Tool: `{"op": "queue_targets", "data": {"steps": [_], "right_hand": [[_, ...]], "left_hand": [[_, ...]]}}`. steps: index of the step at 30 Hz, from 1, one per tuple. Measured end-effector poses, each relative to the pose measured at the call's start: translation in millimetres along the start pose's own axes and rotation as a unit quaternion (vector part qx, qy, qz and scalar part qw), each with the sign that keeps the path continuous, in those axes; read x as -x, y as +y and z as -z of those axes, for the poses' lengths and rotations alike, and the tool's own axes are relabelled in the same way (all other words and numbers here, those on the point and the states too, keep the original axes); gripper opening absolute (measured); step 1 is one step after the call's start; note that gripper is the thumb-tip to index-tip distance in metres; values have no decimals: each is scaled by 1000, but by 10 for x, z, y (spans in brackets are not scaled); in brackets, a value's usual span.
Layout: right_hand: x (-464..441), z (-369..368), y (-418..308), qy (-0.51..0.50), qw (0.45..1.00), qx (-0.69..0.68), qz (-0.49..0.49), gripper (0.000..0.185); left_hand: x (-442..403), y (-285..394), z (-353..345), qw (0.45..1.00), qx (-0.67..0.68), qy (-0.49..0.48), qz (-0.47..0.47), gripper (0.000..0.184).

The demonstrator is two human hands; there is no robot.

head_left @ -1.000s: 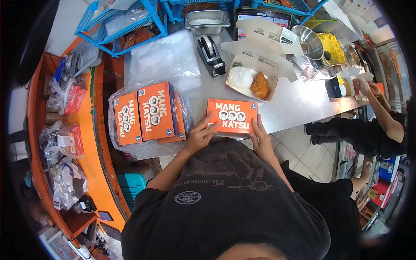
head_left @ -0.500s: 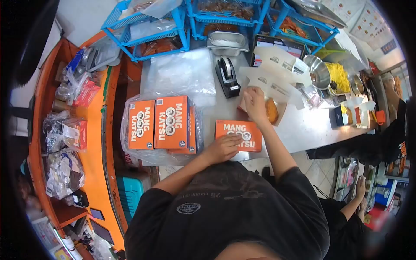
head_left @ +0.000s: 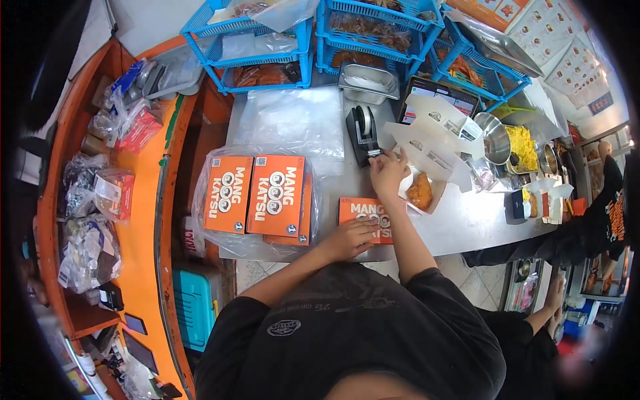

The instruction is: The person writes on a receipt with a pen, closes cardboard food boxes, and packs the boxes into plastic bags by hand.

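My left hand [head_left: 351, 240] lies spread on top of a closed orange box [head_left: 363, 210] at the table's front edge. At the cutting end of the black tape dispenser [head_left: 363, 137] is my right hand [head_left: 389, 175], its fingers pinched together; any piece of tape between them is too small to make out. Beside that hand stands an open box [head_left: 433, 177] with a piece of fried food [head_left: 420, 192] inside. To the left, several orange boxes [head_left: 277, 193] sit in a clear plastic bag [head_left: 315, 220].
Blue racks [head_left: 310, 63] and a metal tray [head_left: 368, 81] line the back. Clear plastic sheets [head_left: 293, 120] lie behind the bagged boxes. Metal bowls [head_left: 492, 137] and yellow food [head_left: 525, 148] are at the right, with people [head_left: 600, 220] beyond. An orange counter [head_left: 143, 200] runs along the left.
My right hand has gone from the box's side to the open food box, then to the tape dispenser. My left hand has moved onto the closed box's top. The view has shifted.
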State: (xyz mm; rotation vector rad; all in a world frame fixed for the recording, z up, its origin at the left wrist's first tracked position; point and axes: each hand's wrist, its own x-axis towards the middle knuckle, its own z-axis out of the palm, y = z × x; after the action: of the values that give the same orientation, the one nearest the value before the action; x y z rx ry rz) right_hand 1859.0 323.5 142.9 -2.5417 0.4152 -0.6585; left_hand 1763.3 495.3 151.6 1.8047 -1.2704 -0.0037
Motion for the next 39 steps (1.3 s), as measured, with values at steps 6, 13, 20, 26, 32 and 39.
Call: {"op": "queue_targets", "data": {"steps": [6,13,20,26,32,39], "right_hand": [[-140,155,6,-97,994,58,-11,12],[675,1394,11,-63,956,-267,-105,19],[1752,1439,-47,-109,826,-418,-363,100],[1844,1080,65,-101,862,-382,-316,100],[1890,1037,216,-144,986,-84,-12,74],[1306,1426,-48,-216,969,-14,122,83]], "left_hand": [[-45,41,0,999,-33,8,-5,12],[-205,193,102,997,-70,-25,-23,10],[-148,87,22,999,14,-50,-3,19],[-160,129,54,997,10,-80,13,27],[-192,93,76,991,52,-84,86,37],[-245,390,557,985,123,9,123,30]]}}
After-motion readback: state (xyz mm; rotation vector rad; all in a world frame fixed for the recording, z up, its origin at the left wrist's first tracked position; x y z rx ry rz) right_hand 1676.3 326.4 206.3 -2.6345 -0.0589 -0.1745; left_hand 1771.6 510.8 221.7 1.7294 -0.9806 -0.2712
